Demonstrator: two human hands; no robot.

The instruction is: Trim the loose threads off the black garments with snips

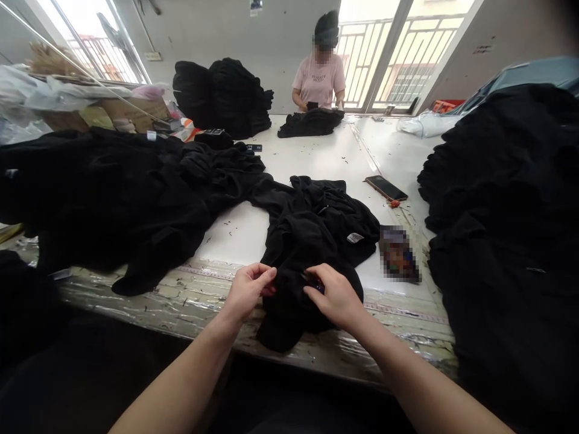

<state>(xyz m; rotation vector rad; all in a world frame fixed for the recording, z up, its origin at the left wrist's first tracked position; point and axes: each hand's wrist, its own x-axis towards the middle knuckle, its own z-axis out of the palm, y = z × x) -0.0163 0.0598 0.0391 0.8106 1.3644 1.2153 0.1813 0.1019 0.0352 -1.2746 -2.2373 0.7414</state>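
A black garment (312, 241) lies crumpled on the white table in front of me, with a small white label (355, 238) on its right part. My left hand (251, 289) is at the garment's left edge, thumb and forefinger pinched on the black cloth. On the garment's front part rests my right hand (332, 293), its fingers curled round a small dark tool (319, 283), mostly hidden by the hand.
Black garments are heaped at the left (113, 187), at the right (502, 199) and at the back (221, 96). A phone (386, 187) and a blurred-out packet (400, 254) lie right of the garment. Across the table (312, 158), a person (320, 78) handles black cloth (310, 122).
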